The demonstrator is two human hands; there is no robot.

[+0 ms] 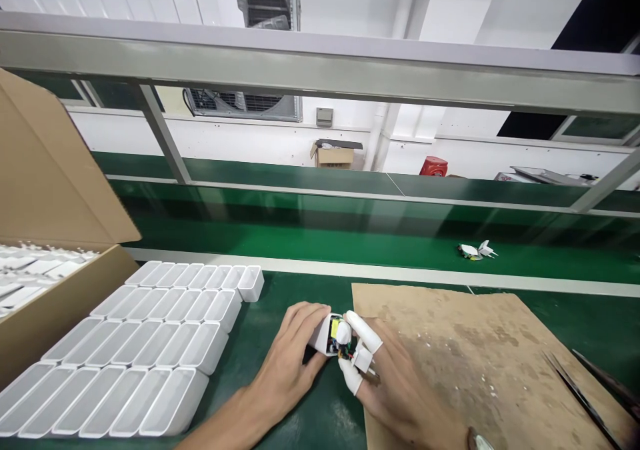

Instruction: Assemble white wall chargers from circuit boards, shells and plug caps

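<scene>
Hands meet low at the bench edge in the head view: left hand [287, 363] wraps around a white housing [323, 333], while right hand [395, 387], its fingers in white cots, pinches the circuit board [345, 347] and presses it into the open shell. The board looks only partly seated, wires showing. Rows of empty white shells [150, 343] wait to the left beside a cardboard box [55, 290]. One assembled-looking piece [475, 251] lies on the green conveyor belt [350, 243]. Tweezers [580, 390] rest on the brown mat [480, 343].
</scene>
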